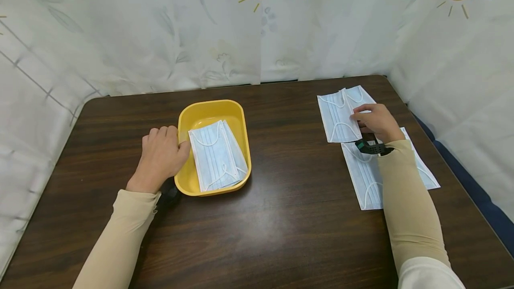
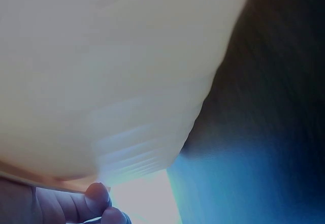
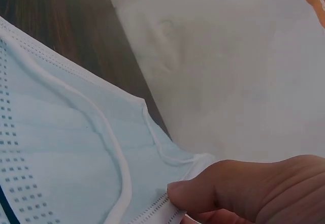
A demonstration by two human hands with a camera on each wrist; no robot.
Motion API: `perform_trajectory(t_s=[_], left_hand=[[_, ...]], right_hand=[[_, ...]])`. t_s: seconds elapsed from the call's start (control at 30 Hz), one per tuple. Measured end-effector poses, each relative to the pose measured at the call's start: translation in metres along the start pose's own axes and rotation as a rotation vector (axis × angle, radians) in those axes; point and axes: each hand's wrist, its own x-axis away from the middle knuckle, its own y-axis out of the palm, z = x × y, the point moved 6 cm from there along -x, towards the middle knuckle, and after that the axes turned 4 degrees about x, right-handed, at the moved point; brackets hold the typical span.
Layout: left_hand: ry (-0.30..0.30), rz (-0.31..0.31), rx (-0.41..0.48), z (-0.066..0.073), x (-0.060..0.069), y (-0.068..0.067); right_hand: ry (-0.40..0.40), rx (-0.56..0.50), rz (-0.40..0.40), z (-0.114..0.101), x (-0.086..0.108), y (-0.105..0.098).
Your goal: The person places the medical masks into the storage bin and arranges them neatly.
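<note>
At the left, my left hand (image 1: 160, 157) grips the side rim of a yellow plastic basin (image 1: 209, 109), thumb at the rim. Its curled fingertips (image 2: 97, 196) show by the basin's wall in the left wrist view. Several light blue face masks (image 1: 214, 157) lie stacked inside the basin. On the right, my right hand (image 1: 377, 121) pinches the edge of a pleated face mask (image 1: 335, 117) between thumb and fingers; white ear loops show on it in the right wrist view. More face masks (image 1: 363, 182) lie under the right wrist and forearm, partly hidden.
The dark wooden table (image 1: 289, 217) has a back edge against a white patterned curtain (image 1: 160, 35). Curtain also stands along the left and right sides. A dark blue strip (image 1: 470, 177) runs beyond the table's right edge.
</note>
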Motion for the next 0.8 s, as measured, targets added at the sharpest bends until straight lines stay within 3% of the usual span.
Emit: perform_trajectory(t_s=[0.27, 0.8], left_hand=[[0.004, 0.007, -0.002, 0.0006, 0.0000, -0.0001], [0.013, 0.027, 0.007, 0.0010, 0.0000, -0.0004]], right_hand=[[-0.006, -0.062, -0.077, 0.0010, 0.0006, 0.0039], [-0.013, -0.172, -0.113, 0.0035, -0.0063, 0.0080]])
